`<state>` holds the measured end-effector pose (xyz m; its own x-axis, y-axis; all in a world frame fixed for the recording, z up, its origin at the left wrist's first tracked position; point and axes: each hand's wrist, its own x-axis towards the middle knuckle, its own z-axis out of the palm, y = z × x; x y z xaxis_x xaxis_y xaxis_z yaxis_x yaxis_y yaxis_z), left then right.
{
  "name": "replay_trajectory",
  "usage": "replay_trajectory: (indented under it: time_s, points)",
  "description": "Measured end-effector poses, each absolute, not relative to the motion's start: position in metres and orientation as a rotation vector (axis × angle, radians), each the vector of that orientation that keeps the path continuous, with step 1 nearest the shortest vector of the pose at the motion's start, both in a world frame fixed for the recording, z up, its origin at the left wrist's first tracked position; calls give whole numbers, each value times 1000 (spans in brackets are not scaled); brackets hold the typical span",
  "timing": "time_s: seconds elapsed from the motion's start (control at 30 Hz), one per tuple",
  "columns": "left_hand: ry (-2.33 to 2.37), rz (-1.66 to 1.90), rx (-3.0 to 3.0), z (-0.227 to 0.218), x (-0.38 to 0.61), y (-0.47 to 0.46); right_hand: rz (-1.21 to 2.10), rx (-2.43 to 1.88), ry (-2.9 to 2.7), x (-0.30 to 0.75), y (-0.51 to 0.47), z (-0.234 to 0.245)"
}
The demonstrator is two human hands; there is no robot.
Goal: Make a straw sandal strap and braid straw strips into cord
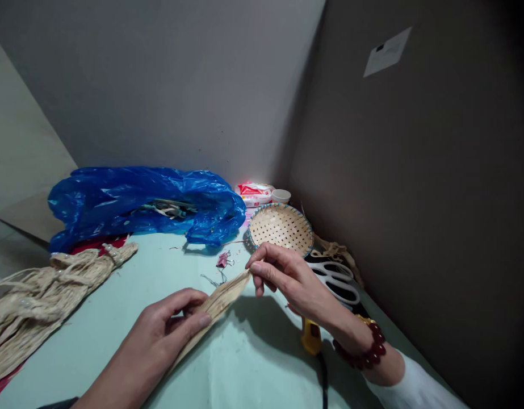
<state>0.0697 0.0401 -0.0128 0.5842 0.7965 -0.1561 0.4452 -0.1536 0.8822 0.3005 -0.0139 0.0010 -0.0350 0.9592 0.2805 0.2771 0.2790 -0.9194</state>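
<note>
Holding the strip slantwise above the table — left hand clasping its body, right hand pinching its far tip, seemingly to keep it taut — scissors just beyond the right wrist.

Both hands pinching tan fibre strip; shallow woven basket beyond.

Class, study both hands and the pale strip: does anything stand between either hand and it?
Nothing visible does. The left hand holds the pale strip along its length, and the right hand pinches its far end. The pink clip lies beyond the strip on the green surface, not in between.
</note>
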Motion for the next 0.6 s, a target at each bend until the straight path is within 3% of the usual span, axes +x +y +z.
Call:
replay_trajectory:
  time_s: [0.6]
  points:
    - [1032, 507, 1694, -6, 75, 18, 739, -1190, -1392, 296, -8, -12]
